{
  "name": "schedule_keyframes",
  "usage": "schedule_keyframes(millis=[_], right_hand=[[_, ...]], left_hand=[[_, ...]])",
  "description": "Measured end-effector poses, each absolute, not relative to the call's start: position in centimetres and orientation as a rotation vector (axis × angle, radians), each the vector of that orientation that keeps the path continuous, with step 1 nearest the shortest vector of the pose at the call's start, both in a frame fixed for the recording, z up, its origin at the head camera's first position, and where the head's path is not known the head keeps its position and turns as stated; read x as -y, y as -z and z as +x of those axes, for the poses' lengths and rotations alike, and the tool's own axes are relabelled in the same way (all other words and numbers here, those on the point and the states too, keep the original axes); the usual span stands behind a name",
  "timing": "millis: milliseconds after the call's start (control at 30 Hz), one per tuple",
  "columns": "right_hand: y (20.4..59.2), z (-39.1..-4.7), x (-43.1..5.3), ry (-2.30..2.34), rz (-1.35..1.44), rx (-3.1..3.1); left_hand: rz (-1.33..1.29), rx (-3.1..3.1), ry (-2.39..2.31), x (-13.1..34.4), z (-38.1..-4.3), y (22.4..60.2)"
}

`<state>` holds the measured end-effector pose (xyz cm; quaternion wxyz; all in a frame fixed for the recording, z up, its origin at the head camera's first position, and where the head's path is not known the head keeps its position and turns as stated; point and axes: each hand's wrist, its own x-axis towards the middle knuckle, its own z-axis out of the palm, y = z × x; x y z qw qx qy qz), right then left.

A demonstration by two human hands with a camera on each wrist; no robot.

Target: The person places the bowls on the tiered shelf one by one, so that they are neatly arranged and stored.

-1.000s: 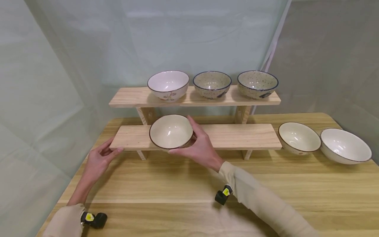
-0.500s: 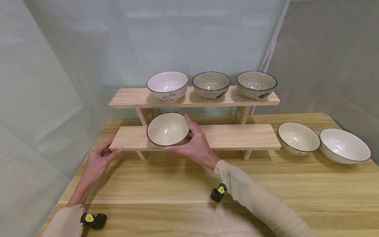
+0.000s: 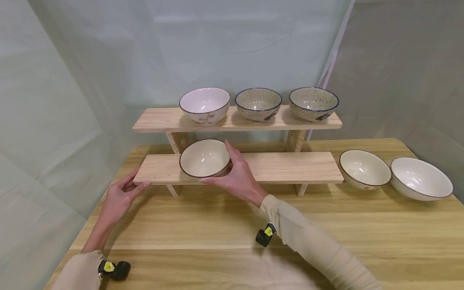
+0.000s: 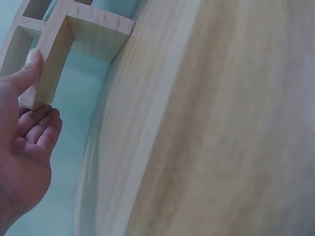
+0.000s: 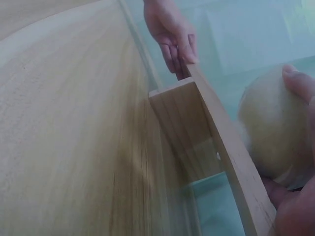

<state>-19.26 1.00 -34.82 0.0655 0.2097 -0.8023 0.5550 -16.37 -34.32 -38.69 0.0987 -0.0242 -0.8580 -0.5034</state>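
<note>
Head view: a wooden table (image 3: 203, 229) bears a two-tier stand (image 3: 295, 141), with a white bowl (image 3: 421, 177) and a second cream bowl (image 3: 364, 168) to its right. Three bowls (image 3: 258, 105) line the upper shelf (image 3: 157, 118). Over the left part of the lower shelf (image 3: 291, 166) is a held cream bowl (image 3: 204, 159); whether its base touches wood is hidden. The right hand (image 3: 237, 178) grips its right side, thumb and fingers apart around it; the left hand (image 3: 121, 196) pinches the lower shelf's left end.

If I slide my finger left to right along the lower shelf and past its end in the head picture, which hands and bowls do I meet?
Left hand → held cream bowl → right hand → second cream bowl → white bowl.
</note>
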Motion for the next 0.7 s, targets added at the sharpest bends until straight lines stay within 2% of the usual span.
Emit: schedule_keyframes(millis=[400,700], right_hand=[[34.4,-19.3,-1.4,-1.673,0.670,2.483],[33.9,-18.3,-4.4,-1.697,0.765,2.379]], left_hand=[[-0.063,2.543,1.476,34.4,-16.3,38.7],[-0.059,2.555,1.464,34.3,-16.5,38.6]])
